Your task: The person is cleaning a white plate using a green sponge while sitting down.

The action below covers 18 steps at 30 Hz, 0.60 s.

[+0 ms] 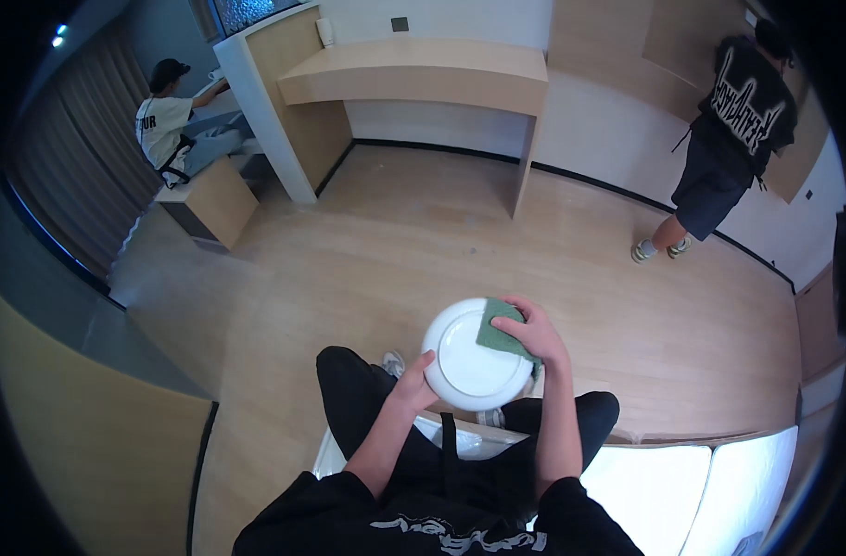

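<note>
A round white plate [464, 368] is held up in front of my lap, its underside with the raised foot ring facing me. My left hand [416, 383] grips the plate's left edge, thumb on the near face and the other fingers hidden behind it. At the upper right rim, my right hand [532, 330] presses a green cloth [496, 333] against the plate. The cloth folds over the edge and hangs a little below that hand.
I sit on a white seat [645, 486]. A wooden desk [409, 83] stands against the far wall. One person [169, 132] sits on a wooden box [221, 198] at left; another person [736, 132] stands at right, by the wall.
</note>
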Tool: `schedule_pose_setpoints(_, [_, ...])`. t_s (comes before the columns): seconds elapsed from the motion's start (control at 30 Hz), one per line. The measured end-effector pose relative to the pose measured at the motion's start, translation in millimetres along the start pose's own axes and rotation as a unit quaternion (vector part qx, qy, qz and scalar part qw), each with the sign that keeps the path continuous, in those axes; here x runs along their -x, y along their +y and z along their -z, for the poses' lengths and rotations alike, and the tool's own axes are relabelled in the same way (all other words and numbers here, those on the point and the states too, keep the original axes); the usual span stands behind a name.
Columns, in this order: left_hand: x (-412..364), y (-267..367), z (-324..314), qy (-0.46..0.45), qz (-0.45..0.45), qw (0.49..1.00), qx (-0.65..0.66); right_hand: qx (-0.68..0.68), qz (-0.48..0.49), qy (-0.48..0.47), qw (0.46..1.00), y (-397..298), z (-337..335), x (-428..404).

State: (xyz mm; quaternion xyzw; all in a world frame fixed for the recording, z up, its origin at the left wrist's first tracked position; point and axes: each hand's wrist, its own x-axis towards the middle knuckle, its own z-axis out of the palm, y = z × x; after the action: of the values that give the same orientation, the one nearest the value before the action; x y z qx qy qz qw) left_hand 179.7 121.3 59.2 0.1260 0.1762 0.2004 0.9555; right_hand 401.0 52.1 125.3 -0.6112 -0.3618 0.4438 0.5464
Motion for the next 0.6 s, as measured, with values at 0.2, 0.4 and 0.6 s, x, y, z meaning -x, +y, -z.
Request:
schedule_pose_setpoints(0.2, [-21,-5,-10,0.063,0.07,0.979,-0.183,0.074,-0.047,-0.129,0.988,7,13,-24])
schedule_pose_setpoints(0.4, [-38,-29,1,0.165,-0.155,0.974,0.003,-0.16,-0.011,0.365,0.917,96,-67,-5])
schedule_pose_setpoints(0.6, [-32,-30,31,0.128,-0.151,0.975,-0.105,-0.293,-0.073,0.296,0.906,113,-64,-5])
